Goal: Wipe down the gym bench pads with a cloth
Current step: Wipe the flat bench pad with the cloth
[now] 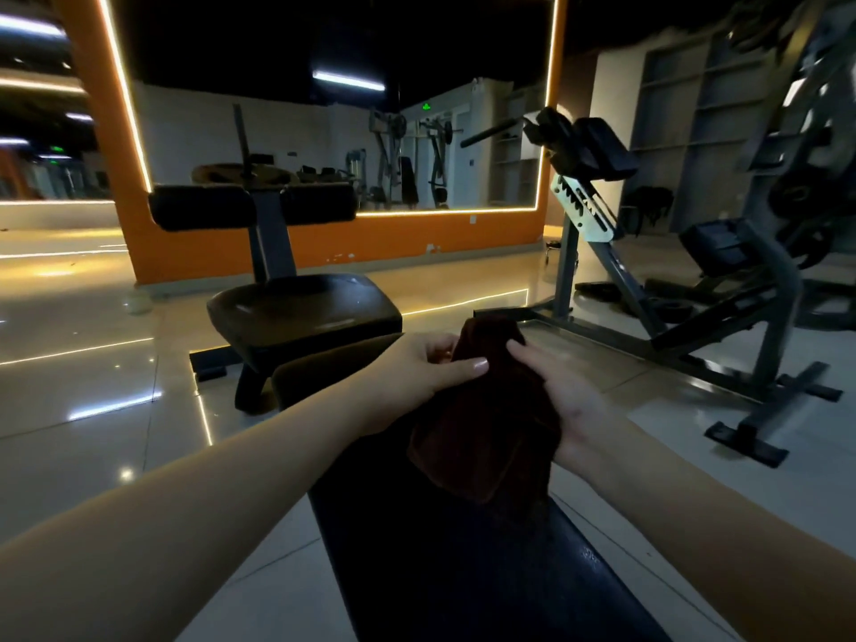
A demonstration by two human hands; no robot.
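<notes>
Both hands, left hand point(417, 368) and right hand point(563, 400), grasp a dark, perhaps maroon, cloth point(486, 424) above the near bench pad point(463, 572); glossy tiled floor point(92, 386) around.

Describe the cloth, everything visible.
The cloth is dark reddish-brown, soft and towel-like, folded into a thick oblong wad. It is held over the long bench pad, its lower corner hanging toward it; whether they touch is unclear. The left hand pinches its upper left edge; the right hand holds its right side.
</notes>
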